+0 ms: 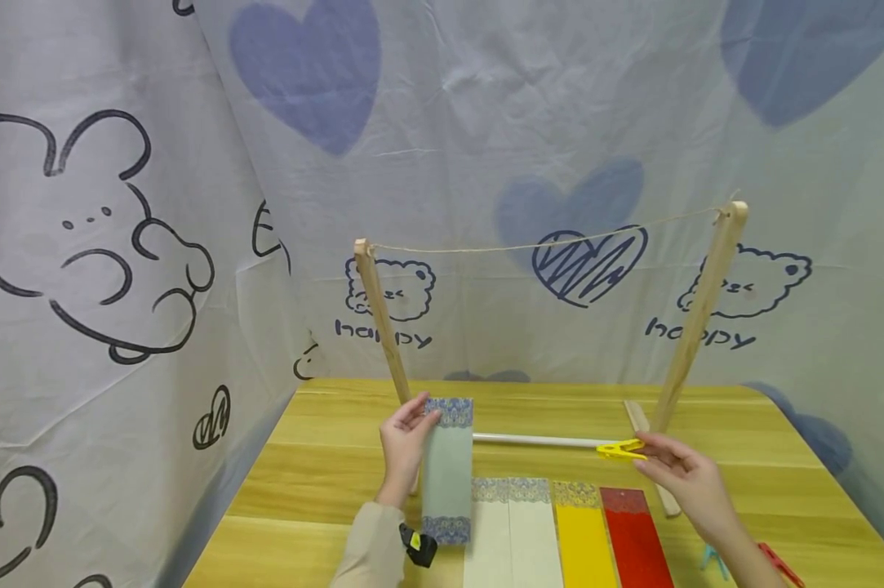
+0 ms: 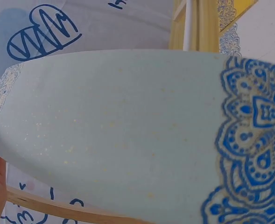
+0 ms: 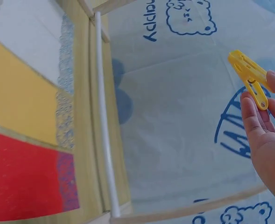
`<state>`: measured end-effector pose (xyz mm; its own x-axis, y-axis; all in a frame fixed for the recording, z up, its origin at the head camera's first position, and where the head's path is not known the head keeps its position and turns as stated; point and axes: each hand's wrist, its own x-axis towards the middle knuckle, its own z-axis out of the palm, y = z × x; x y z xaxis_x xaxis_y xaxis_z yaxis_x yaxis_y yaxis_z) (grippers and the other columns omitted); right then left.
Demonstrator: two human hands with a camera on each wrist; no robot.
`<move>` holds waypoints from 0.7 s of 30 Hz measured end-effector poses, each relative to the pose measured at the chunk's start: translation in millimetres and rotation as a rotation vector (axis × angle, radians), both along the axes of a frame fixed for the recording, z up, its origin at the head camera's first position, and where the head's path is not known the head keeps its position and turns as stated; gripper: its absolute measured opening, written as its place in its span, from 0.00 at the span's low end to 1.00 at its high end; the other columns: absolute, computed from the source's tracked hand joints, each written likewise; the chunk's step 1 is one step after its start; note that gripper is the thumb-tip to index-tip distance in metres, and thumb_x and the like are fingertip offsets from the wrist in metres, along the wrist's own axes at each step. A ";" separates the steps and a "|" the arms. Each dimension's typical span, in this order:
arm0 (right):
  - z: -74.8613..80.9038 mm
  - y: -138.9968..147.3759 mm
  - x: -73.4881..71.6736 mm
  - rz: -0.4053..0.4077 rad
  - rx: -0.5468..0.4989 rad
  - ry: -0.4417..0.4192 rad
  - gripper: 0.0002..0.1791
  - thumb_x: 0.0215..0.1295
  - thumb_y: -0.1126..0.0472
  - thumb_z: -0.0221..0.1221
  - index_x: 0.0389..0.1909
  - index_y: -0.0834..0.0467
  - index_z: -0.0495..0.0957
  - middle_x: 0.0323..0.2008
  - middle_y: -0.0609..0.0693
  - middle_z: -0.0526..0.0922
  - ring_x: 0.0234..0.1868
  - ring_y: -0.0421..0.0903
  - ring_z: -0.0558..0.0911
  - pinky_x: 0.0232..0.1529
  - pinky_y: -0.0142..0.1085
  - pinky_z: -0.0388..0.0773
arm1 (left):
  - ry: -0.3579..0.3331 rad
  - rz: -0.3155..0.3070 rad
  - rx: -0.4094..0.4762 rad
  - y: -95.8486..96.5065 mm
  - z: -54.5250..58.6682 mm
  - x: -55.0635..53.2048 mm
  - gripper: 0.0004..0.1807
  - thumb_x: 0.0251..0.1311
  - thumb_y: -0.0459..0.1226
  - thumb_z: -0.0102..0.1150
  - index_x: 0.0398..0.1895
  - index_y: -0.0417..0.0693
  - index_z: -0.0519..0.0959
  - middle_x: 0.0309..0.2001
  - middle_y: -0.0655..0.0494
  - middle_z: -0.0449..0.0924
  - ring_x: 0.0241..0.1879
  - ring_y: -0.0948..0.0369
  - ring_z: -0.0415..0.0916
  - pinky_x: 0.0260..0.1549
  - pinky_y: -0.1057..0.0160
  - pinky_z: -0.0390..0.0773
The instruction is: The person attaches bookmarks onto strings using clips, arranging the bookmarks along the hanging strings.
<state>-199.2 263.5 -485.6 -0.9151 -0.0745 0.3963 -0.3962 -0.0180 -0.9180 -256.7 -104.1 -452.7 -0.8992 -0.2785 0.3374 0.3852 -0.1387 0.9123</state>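
My left hand (image 1: 403, 445) pinches the upper left edge of a pale green paper strip (image 1: 447, 474) that has blue lace-patterned bands at both ends. The strip is held upright above the table, and its face fills most of the left wrist view (image 2: 123, 135). Between thumb and fingers of my right hand (image 1: 684, 478) is a yellow clothespin (image 1: 619, 449), gripped by its handles, its nose pointing left in the head view. A thin string (image 1: 478, 249) runs between two wooden posts, above and beyond both hands.
Two white strips, a yellow strip (image 1: 584, 539) and a red strip (image 1: 638, 543) lie side by side on the wooden table (image 1: 324, 465). A teal clothespin (image 1: 715, 562) and a red one (image 1: 779, 565) sit by my right forearm. A white rod (image 1: 537, 440) joins the posts low down.
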 end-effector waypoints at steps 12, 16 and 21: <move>69.3 -35.0 1.7 -0.004 0.010 0.151 0.18 0.53 0.80 0.55 0.48 0.73 0.71 0.44 0.46 0.79 0.41 0.39 0.78 0.39 0.26 0.75 | 0.054 0.016 -0.013 -1.6 11.8 -4.1 0.19 0.51 0.23 0.57 0.48 0.29 0.72 0.46 0.36 0.74 0.36 0.63 0.76 0.39 0.69 0.75; 84.3 -41.3 -2.6 -0.046 0.077 0.147 0.18 0.53 0.80 0.55 0.47 0.75 0.70 0.41 0.45 0.79 0.40 0.38 0.78 0.38 0.27 0.75 | 0.093 0.021 -0.020 -0.9 21.4 -3.3 0.18 0.51 0.23 0.56 0.48 0.29 0.72 0.45 0.35 0.75 0.36 0.63 0.76 0.39 0.69 0.75; 96.4 -45.6 -9.4 -0.077 0.140 0.156 0.18 0.54 0.76 0.57 0.47 0.75 0.70 0.42 0.46 0.79 0.41 0.38 0.78 0.39 0.28 0.75 | 0.142 0.026 -0.019 0.1 30.7 -2.7 0.18 0.50 0.21 0.56 0.47 0.25 0.71 0.43 0.32 0.74 0.35 0.65 0.77 0.38 0.69 0.76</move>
